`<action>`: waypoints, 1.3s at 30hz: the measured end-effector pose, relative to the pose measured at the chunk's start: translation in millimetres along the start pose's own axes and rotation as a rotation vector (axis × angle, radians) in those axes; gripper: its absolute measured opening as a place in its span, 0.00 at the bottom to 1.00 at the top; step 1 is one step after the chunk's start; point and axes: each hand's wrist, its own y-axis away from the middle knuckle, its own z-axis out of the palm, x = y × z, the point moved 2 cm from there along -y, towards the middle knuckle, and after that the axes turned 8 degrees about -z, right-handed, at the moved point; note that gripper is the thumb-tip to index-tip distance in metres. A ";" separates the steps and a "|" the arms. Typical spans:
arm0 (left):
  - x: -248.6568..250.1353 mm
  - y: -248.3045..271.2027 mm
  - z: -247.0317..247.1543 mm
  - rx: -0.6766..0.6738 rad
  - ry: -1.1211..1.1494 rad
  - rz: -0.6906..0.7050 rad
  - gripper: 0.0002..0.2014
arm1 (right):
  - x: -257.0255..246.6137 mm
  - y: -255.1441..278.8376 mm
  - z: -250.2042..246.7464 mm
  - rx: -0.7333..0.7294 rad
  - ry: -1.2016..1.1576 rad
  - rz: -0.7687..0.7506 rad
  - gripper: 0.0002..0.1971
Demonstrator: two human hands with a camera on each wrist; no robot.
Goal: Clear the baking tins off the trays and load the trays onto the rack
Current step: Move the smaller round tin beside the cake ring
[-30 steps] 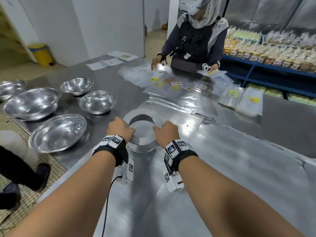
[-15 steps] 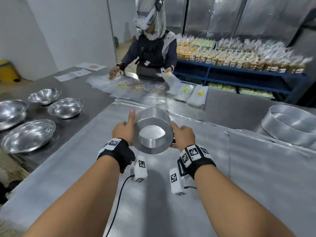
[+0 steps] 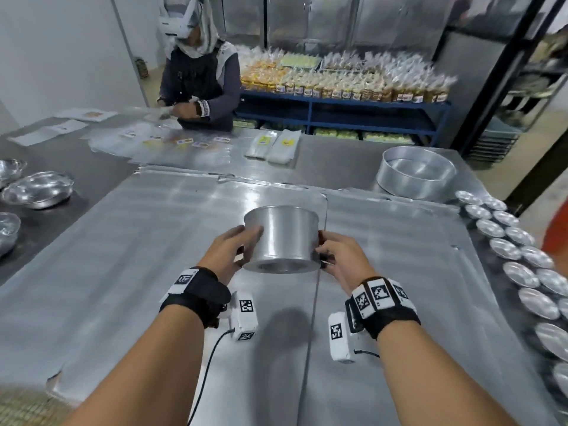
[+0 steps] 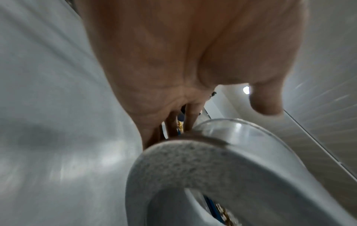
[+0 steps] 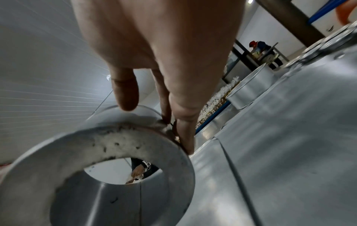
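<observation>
Here, grip: my left hand (image 3: 227, 253) and right hand (image 3: 339, 256) grasped the ring tin (image 3: 281, 239) by its sides, lifted above the trays (image 3: 399, 272) on the desk.
Wrist views: fingers (image 5: 183, 122) curled on its wall; speckled rim, see-through centre.
Around: large tin (image 3: 415, 175) far right, small tins (image 3: 519, 273) along the edge, bowls (image 3: 37, 189) left.

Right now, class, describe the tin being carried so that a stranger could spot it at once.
On the steel table, find the two bare hands raised over the flat trays. Between them is a round tin, held off the surface. Unlike the wider tin resting behind, its base has a big round hole.
</observation>
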 end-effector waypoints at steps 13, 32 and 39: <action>-93.4 46.1 80.3 0.029 0.028 0.031 0.11 | 40.8 99.7 -88.5 0.221 0.049 -0.089 0.07; -148.0 62.7 118.7 -0.100 -0.204 0.097 0.19 | 73.7 148.4 -150.6 0.427 0.094 0.038 0.06; -152.2 65.5 119.9 -0.096 -0.255 0.121 0.21 | 82.0 150.0 -166.4 0.359 0.234 0.051 0.08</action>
